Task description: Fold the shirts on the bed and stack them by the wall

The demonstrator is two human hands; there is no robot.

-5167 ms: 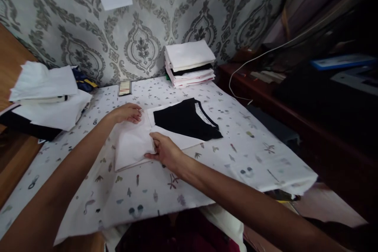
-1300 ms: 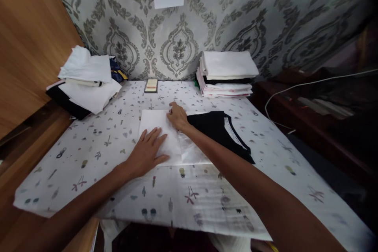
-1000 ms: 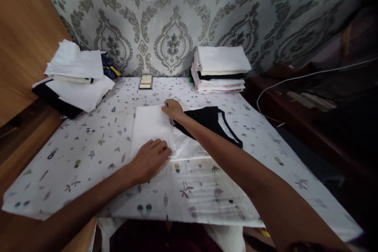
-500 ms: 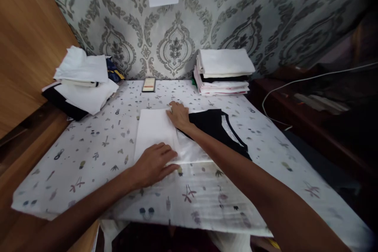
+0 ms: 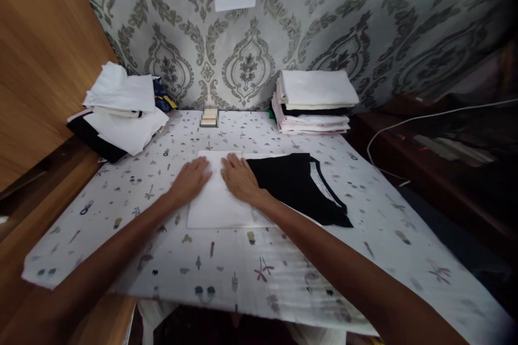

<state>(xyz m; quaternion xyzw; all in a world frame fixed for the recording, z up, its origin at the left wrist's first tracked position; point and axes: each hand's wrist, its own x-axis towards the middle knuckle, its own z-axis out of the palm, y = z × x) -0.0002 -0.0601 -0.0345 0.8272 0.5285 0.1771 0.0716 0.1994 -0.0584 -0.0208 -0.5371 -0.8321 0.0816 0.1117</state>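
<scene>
Watching through the head view, I have the left hand and right hand laid on the folded white end of the shirt, fingers extended, slightly spread. The shirt lies on the patterned tablecloth, its black neck end rightward.

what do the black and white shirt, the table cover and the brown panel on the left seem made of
Shirt: matte, soft fabric, possibly cotton; it folds flat without shine. Table cover: probably cloth, dull and printed; it ripples and droops at the edge. Brown panel: wood or wood-look board, smooth, judging by its grain streaks.
</scene>
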